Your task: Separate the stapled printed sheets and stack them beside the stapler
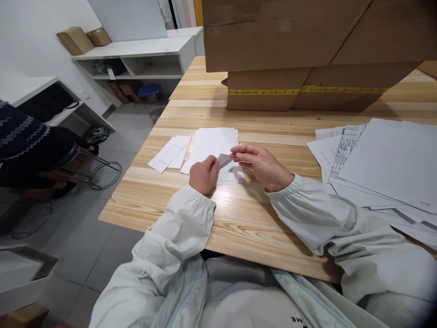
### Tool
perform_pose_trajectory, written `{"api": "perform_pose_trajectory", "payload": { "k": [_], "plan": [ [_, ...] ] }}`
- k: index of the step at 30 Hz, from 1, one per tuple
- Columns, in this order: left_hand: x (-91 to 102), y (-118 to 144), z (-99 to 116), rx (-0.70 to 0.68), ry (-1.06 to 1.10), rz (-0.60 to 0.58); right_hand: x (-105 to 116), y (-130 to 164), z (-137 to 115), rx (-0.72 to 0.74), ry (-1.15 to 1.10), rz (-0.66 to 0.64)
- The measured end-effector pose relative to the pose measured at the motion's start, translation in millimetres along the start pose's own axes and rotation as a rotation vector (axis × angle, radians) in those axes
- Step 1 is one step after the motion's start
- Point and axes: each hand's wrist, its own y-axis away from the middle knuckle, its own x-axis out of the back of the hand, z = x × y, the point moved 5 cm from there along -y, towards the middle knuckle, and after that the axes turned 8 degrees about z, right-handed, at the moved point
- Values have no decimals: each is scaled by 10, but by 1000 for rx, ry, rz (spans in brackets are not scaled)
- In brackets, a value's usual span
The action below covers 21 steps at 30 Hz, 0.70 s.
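Note:
My left hand (204, 174) and my right hand (261, 165) meet over a small white envelope (228, 169) lying on the wooden table (239, 218). Both pinch its lifted flap, the left from the left side, the right with fingertips on the upper edge. Just behind it lies a stack of white envelopes (213, 141). Two more white envelopes (170, 153) lie to the left of that stack. Both my arms wear pale sleeves.
Large cardboard boxes (307, 54) with yellow tape stand at the back of the table. Several big printed paper sheets (382, 164) spread at the right. A person in a dark patterned sweater (23, 136) sits at far left by a blue stool (150, 89) and white shelves (136, 59).

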Motion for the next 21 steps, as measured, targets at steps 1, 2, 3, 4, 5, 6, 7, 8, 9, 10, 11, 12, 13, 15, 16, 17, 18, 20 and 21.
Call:
{"api": "perform_pose_trajectory", "payload": {
  "k": [1, 2, 3, 4, 5, 6, 7, 8, 9, 10, 11, 12, 13, 15, 16, 17, 18, 20, 21],
  "plan": [
    [13, -7, -26, 52, 63, 29, -28, 4, 36, -3, -19, 2],
    [22, -9, -51, 99, 122, 54, -65, 8, 89, -30, -43, -4],
    [28, -8, -71, 134, 175, 73, -105, 10, 152, -70, -67, -8],
    [32, -5, -85, 153, 217, 88, -142, 8, 217, -112, -89, -4],
    [34, -1, -89, 155, 249, 94, -172, 0, 277, -145, -105, 11],
    [34, 4, -86, 140, 269, 88, -193, -13, 325, -161, -115, 34],
    [30, 8, -75, 112, 280, 68, -208, -30, 359, -160, -123, 58],
    [21, 11, -61, 78, 287, 35, -218, -49, 380, -150, -129, 80],
    [10, 12, -48, 45, 296, -7, -224, -67, 392, -134, -132, 98],
    [-4, 10, -40, 21, 316, -50, -228, -82, 395, -117, -132, 111],
    [-18, 2, -39, 13, 357, -89, -229, -93, 394, -102, -130, 123],
    [-32, -14, -46, 21, 416, -120, -227, -99, 389, -88, -124, 137],
    [-48, -38, -59, 44, 486, -141, -224, -101, 383, -76, -116, 149],
    [-88, -105, -94, 108, 610, -158, -221, -100, 376, -65, -96, 165],
    [-110, -143, -110, 136, 647, -155, -221, -100, 378, -67, -88, 169],
    [-133, -182, -123, 160, 667, -148, -221, -100, 383, -70, -80, 170],
    [-155, -218, -131, 179, 675, -139, -221, -101, 389, -71, -73, 171],
    [-190, -273, -133, 212, 668, -125, -221, -105, 401, -65, -65, 168],
    [-201, -291, -128, 228, 657, -116, -222, -106, 406, -58, -63, 166]
  ]
}}
